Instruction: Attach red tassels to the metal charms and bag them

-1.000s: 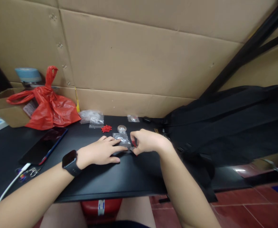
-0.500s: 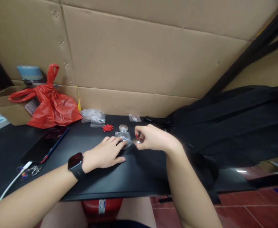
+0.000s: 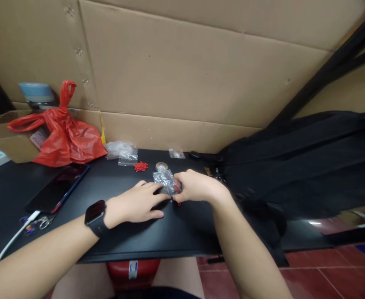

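My left hand (image 3: 139, 202) lies palm down on the black table (image 3: 114, 243), fingers spread, its fingertips at the lower edge of a clear plastic bag (image 3: 165, 180). My right hand (image 3: 190, 185) is closed in a pinch at the bag's right side, on a small red and shiny item (image 3: 176, 189) mostly hidden by the fingers. A bit of red shows below the fingertips. Just behind the bag is a round clear item (image 3: 161, 167). To its left sits a small heap of red pieces (image 3: 141, 166).
Flat clear bags (image 3: 128, 155) and a red plastic bag (image 3: 73, 139) are at the back left. A phone (image 3: 57, 189) with a white cable lies left. One bagged item (image 3: 176, 153) rests by the cardboard wall (image 3: 170, 74). Black fabric (image 3: 294, 166) fills the right.
My right hand has moved slightly left and down, bringing the pinched item against the clear bag. The clear bag has shifted a little to the right. My left hand stays nearly in place.
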